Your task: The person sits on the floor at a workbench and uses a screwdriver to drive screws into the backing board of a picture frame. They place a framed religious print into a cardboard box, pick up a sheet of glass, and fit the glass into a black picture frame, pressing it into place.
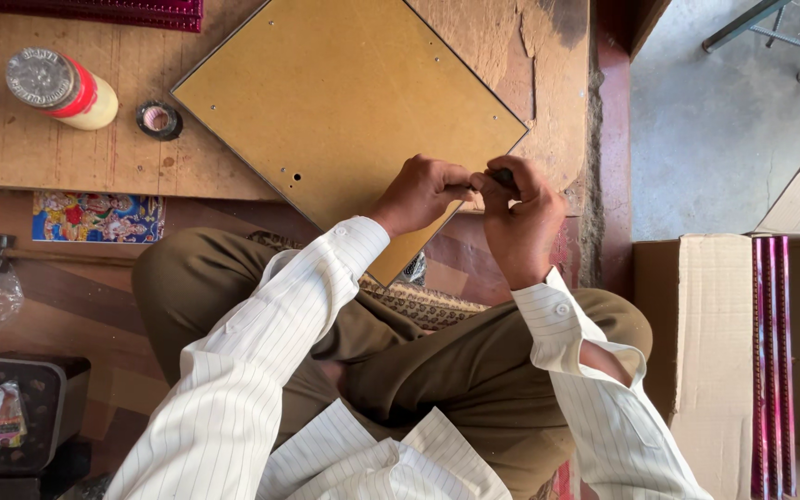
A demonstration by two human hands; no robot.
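Sitting cross-legged at the low wooden work surface (11, 157), you had both hands together over the right-hand corner of the square brown backing board (344, 102). Your left hand (418, 193) was curled nearly closed, its fingertips pinched toward the right hand; what they pinched was too small to make out. Your right hand (518, 222) was closed around a small dark tool (504, 174), only its tip showing above the knuckles, so its kind could not be told. The board lay flat, turned like a diamond: one corner pointed toward your lap, the opposite one away past the top of the view, and it overhung the near edge of the surface above your knees. Being square, it had no real long axis; its diagonal ran near to far. Small fixings or holes dotted its edges, and two holes sat near the left-hand corner. Judged from that alone, edge work seemed partly done, with the right-hand corner in hand; how many points remained could not be told. Far left stood a cream bottle with a red collar and silver cap (59, 90), lying on its side, with a black tape roll (158, 120) just beside it. A colourful printed picture (96, 217) lay nearer. At the right, a cardboard box (706, 352) held red moulding strips (770, 361).
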